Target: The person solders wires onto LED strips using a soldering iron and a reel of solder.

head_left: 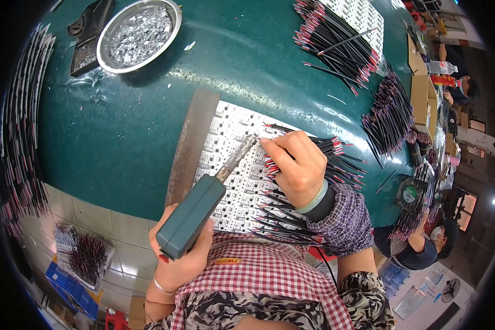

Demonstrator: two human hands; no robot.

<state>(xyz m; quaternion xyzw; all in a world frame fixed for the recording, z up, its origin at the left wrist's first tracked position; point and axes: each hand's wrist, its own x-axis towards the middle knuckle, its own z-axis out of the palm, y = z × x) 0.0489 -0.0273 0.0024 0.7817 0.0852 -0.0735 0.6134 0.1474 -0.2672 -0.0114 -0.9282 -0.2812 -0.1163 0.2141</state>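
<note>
My left hand [186, 267] is wrapped round the dark green body of a soldering gun [191, 215], whose long, solder-crusted tip slants up and to the right. The end of that tip is over a white circuit board panel [217, 206] dotted with small parts. My right hand [300, 168] is closed in a pinch at the panel, its fingertips beside the hot tip, on a thin wire mostly hidden by the fingers. Black wires with red ends [283, 220] lie along the panel's right side and pass under my right hand. A flat metal bar [188, 146] lies along the panel's left edge.
A round metal bowl [176, 28] of silvery scraps stands at the far left beside a black holder [85, 55]. Bundled wires [335, 47] lie on another panel at the far right, with more wires [388, 115] nearer. Wired strips [25, 121] line the left edge. People sit at right.
</note>
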